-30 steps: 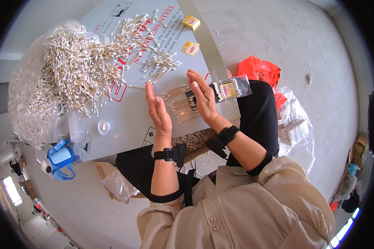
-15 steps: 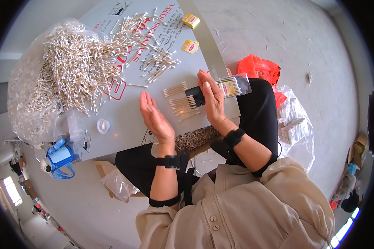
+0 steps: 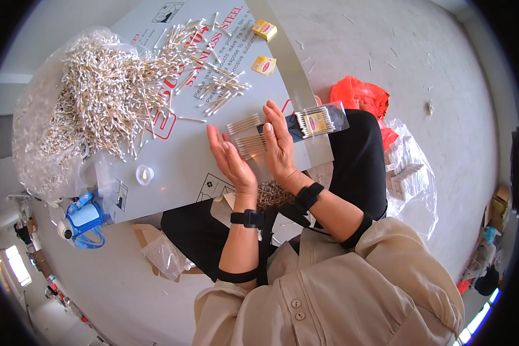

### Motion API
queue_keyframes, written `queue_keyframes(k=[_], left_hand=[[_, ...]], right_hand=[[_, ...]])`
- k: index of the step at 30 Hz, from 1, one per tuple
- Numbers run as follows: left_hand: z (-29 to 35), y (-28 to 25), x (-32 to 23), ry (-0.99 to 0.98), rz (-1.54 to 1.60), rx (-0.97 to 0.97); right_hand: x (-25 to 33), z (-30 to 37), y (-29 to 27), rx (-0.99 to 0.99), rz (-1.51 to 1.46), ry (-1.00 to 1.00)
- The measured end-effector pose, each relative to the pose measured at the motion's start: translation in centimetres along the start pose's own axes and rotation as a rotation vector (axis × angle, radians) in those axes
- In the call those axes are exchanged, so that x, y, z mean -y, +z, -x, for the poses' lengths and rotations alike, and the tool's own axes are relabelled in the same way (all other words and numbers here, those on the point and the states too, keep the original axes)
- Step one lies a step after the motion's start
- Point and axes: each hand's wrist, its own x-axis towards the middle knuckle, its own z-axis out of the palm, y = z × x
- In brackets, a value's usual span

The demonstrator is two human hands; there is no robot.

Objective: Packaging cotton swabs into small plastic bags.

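Note:
My left hand (image 3: pixel 233 162) and my right hand (image 3: pixel 279 145) are held on edge over the near right part of the table, palms facing, fingers stretched out. Between them lie neat rows of cotton swabs (image 3: pixel 249 144), partly covered by the right hand; another short row of swabs (image 3: pixel 244 124) lies just beyond. To the right of my right hand is a clear flat pouch (image 3: pixel 337 117) of swabs with a yellow card (image 3: pixel 316 122). A dark strip (image 3: pixel 296 128) shows between that hand and the pouch. Neither hand grips anything.
A large heap of loose swabs (image 3: pixel 106 86) spills from a clear bag at left. Yellow cards (image 3: pixel 263 64), a small yellow box (image 3: pixel 264 30), a little clear cup (image 3: pixel 145 175) and a blue bottle (image 3: pixel 83 218) stand around. Right of my leg are a red bag (image 3: pixel 358 95) and a clear bag (image 3: pixel 412 190).
My right hand has moved left, off the pouch side and over the swab rows. My left hand has shifted slightly right, so the two palms are closer together.

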Motion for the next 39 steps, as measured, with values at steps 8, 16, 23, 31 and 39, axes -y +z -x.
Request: queue_keyframes(k=[8,16,23,31,39], left_hand=[[-3.5,-0.4,0.4,0.073,-0.081,0.084],[-3.0,0.1,1.0,0.053,-0.024,0.152],[-2.1,0.7,0.9,0.027,-0.002,0.146],[-2.3,0.2,0.7,0.025,-0.048,0.159],[0.0,-1.3,-2.0,0.491,-1.340,0.637]], right_hand=[[-1.5,-3.1,0.3,0.001,-0.134,0.018],[-0.8,-1.9,-0.2,0.070,-0.172,0.068],[-0.7,-1.2,-1.1,-0.003,-0.145,0.056],[-1.2,-1.3,-0.6,-0.074,-0.144,0.044],[-0.6,-1.2,-3.5,-0.049,-0.265,0.188]])
